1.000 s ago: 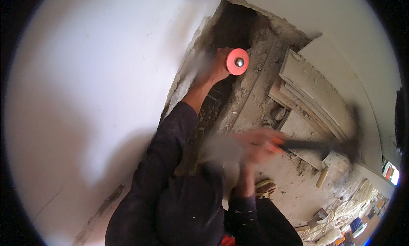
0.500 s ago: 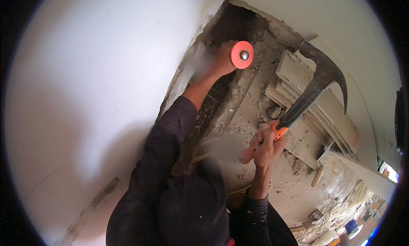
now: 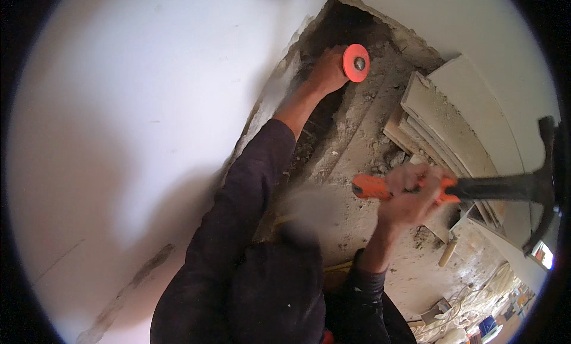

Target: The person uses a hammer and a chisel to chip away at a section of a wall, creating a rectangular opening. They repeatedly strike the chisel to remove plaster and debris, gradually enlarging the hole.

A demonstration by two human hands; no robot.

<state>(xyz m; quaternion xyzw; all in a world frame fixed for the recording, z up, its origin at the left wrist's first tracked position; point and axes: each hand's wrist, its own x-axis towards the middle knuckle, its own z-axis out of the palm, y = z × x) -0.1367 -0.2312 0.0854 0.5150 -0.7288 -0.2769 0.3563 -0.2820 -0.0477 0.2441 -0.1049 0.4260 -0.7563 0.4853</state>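
Note:
My left hand is closed around a chisel with a round orange hand guard, its metal striking end facing up. The hand and tool are over a dark, broken-out trench beside the white wall. Its blade is hidden below the guard. In my right hand a hammer with an orange grip lies nearly level, its dark head with a curved claw out at the right edge. The hammer is well away from the chisel.
Dusty pale boards or tiles are stacked right of the rubble. A trowel-like tool with a wooden handle lies below them. Tangled pale cables and assorted items lie at lower right. The white wall fills the left.
My right hand has moved right, and the hammer has turned from slanting upward to nearly level, its head swinging right and down. The left hand still holds the chisel; the view has shifted slightly.

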